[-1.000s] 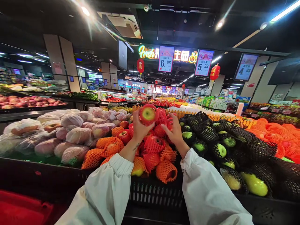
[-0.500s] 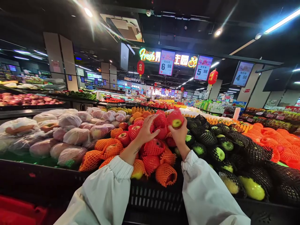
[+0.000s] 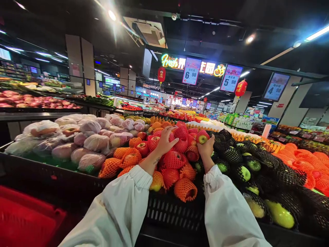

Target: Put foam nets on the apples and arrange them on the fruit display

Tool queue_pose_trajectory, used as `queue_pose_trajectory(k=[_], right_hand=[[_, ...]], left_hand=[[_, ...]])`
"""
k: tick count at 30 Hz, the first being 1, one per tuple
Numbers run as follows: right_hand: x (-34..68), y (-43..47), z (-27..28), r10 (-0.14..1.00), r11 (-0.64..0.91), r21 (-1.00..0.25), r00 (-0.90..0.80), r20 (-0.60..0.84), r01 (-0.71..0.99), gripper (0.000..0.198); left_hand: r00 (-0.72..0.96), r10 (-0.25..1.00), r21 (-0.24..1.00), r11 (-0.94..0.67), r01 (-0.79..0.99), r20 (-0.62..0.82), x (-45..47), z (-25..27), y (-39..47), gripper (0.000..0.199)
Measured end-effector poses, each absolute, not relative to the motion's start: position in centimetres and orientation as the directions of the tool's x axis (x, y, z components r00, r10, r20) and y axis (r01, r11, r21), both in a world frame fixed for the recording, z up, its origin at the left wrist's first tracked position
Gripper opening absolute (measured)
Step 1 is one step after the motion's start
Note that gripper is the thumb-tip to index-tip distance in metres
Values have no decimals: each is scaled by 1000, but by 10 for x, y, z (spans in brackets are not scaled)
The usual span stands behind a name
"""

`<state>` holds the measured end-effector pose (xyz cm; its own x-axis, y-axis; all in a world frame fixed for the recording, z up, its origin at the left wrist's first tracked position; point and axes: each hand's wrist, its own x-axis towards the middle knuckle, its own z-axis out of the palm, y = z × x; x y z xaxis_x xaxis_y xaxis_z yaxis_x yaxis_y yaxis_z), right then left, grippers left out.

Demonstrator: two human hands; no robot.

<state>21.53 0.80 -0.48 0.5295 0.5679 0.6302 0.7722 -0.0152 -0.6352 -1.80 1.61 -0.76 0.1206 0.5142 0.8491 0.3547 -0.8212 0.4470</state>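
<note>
My right hand (image 3: pixel 207 148) has its fingers wrapped round an apple (image 3: pixel 202 139) in a red foam net, with the yellow-green end facing me. That apple is at the right edge of a heap of red-netted apples (image 3: pixel 174 160), beside green apples in black nets (image 3: pixel 242 173). Over the left side of the heap, my left hand (image 3: pixel 166 141) has its thumb and fingers apart, next to the red-netted fruit. Whether its fingertips touch the fruit is hidden. Orange-netted apples (image 3: pixel 185 189) lie below and to the left of the hands.
Plastic-wrapped fruit (image 3: pixel 96 146) fills the left of the stand. A black slotted crate wall (image 3: pixel 174 212) borders the front. At the lower left is a red plastic container (image 3: pixel 28 219). Large orange-red netted fruit (image 3: pixel 300 157) lies far right, and price signs (image 3: pixel 191 71) hang above.
The apple in my right hand has gone down from above the heap to its right edge. My left hand stays spread over the heap. My view has swung slightly left.
</note>
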Motion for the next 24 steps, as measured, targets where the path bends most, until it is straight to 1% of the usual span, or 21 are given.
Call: queue_pose_trajectory(k=[2,4,6,8,10,13,16,18,21,24], right_hand=[[215,9,-4,603,-64,-572,488,631,818,85],[214,9,-4,615,-83,-531,463,639,843,77],[213,6,-3,591,-110,-469,437,678,876,70],[212,4,-3,561,-178,-387,417,715,905,64],[210,1,-3,557,-248,-345,425,714,905,65],[206,-1,-5,581,-279,-373,464,669,885,76],[202,-2,-3,560,-255,-415,483,673,874,89],[201,-4,0,522,-203,-429,468,713,880,91],[200,-7,6,474,-102,-414,411,779,904,81],[201,-10,10,472,-45,-397,370,800,917,72]], left_hand=[[124,509,440,-824,357,852,-18,-8,17,48],[131,508,435,-824,363,852,-17,-8,18,49],[133,506,431,-823,370,852,-17,-8,19,49],[133,505,430,-824,369,853,-17,-8,20,49],[131,506,433,-824,364,853,-17,-8,19,49],[138,508,434,-824,365,850,-17,-8,19,47],[135,517,436,-814,384,845,-18,-8,21,42],[130,525,441,-804,399,841,-18,-9,23,37],[116,529,443,-796,412,841,-18,-10,25,30],[99,533,431,-768,474,840,-17,-1,21,26]])
